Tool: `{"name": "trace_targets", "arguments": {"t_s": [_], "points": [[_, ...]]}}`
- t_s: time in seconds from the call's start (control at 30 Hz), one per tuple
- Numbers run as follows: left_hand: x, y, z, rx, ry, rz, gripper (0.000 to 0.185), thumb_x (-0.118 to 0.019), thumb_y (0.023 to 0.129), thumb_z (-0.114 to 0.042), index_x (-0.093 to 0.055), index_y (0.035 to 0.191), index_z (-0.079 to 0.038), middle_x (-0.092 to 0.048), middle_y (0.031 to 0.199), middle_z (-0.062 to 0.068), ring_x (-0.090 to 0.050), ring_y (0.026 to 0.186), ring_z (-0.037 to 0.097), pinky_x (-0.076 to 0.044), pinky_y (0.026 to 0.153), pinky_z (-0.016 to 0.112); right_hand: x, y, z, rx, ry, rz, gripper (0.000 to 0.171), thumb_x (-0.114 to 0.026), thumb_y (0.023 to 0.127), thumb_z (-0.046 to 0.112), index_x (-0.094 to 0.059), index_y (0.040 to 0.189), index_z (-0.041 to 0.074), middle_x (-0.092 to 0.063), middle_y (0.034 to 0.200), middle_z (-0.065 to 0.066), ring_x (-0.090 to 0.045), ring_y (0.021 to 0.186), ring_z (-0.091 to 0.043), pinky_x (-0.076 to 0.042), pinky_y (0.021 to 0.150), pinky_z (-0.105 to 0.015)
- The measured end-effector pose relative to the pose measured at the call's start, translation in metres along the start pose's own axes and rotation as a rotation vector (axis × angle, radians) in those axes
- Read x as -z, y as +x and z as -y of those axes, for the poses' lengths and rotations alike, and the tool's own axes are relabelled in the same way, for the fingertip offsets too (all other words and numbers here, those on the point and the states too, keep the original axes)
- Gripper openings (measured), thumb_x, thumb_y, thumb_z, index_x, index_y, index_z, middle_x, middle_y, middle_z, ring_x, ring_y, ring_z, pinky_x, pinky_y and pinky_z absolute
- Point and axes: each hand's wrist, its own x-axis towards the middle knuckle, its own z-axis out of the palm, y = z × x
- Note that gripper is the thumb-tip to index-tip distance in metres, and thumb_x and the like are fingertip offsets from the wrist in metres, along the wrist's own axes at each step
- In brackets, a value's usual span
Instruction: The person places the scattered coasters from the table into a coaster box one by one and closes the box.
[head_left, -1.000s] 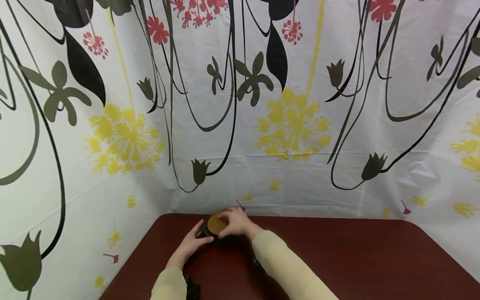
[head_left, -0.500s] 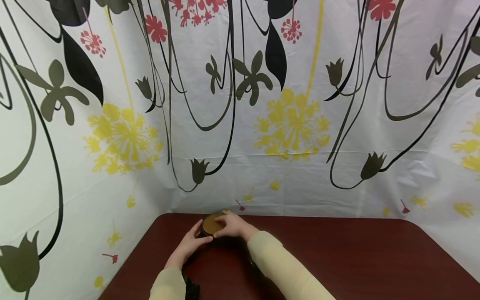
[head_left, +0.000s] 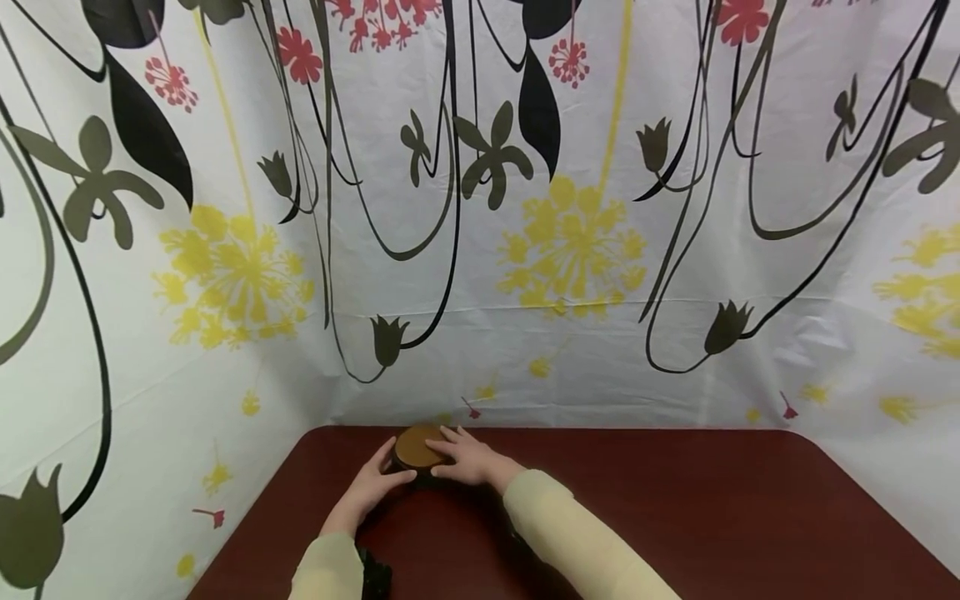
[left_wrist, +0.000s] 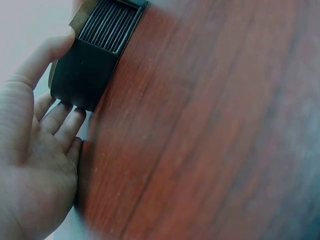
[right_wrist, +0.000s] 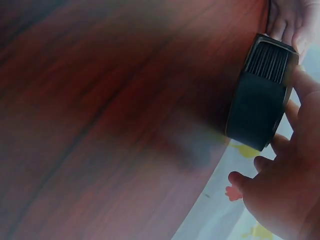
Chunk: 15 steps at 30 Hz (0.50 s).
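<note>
At the far left corner of the table (head_left: 675, 517), a round black box (head_left: 417, 454) with a brown top stands; the left hand (head_left: 372, 487) and the right hand (head_left: 468, 460) touch it with straight, relaxed fingers.

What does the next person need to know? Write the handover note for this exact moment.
Left hand: fingers and thumb held against the left side of the round black device, which has a tan top and ribbed vents.
Right hand: fingers laid over the device's tan top and right side.
The device stands on the dark red table, at its far left corner, close to the flowered backdrop.
Done: the device is down on the table.
Left: both hands remain on it, not let go.
</note>
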Motion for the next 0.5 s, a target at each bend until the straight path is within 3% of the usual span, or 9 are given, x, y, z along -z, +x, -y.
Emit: {"name": "trace_targets", "arguments": {"t_s": [0.17, 0.37, 0.5], "points": [[0.004, 0.007, 0.004, -0.013, -0.009, -0.007, 0.097, -0.077, 0.083, -0.037, -0.019, 0.156, -0.009, -0.023, 0.156, 0.023, -0.026, 0.14, 0.042, -0.032, 0.105, 0.058, 0.004, -0.015, -0.018, 0.001, 0.019, 0.0, 0.058, -0.049, 0.097, 0.053, -0.038, 0.151, 0.032, -0.02, 0.16, -0.003, -0.011, 0.147, -0.032, -0.021, 0.108, -0.064], [0.025, 0.004, 0.011, 0.001, 0.03, -0.021, 0.094, -0.076, 0.084, -0.036, -0.022, 0.155, -0.006, -0.023, 0.155, 0.024, -0.026, 0.139, 0.044, -0.031, 0.105, 0.058, 0.014, -0.037, -0.045, -0.01, 0.04, -0.004, 0.062, -0.054, 0.096, 0.051, -0.039, 0.151, 0.026, -0.023, 0.159, -0.006, -0.014, 0.146, -0.036, -0.021, 0.104, -0.069], [0.04, 0.002, 0.005, -0.014, 0.075, -0.016, 0.087, -0.072, 0.088, -0.035, -0.024, 0.154, -0.004, -0.025, 0.155, 0.025, -0.026, 0.139, 0.044, -0.03, 0.106, 0.058, 0.026, -0.057, -0.075, -0.074, 0.039, -0.042, 0.068, -0.056, 0.095, 0.051, -0.037, 0.151, 0.019, -0.023, 0.158, -0.013, -0.015, 0.144, -0.041, -0.02, 0.103, -0.07]]}}
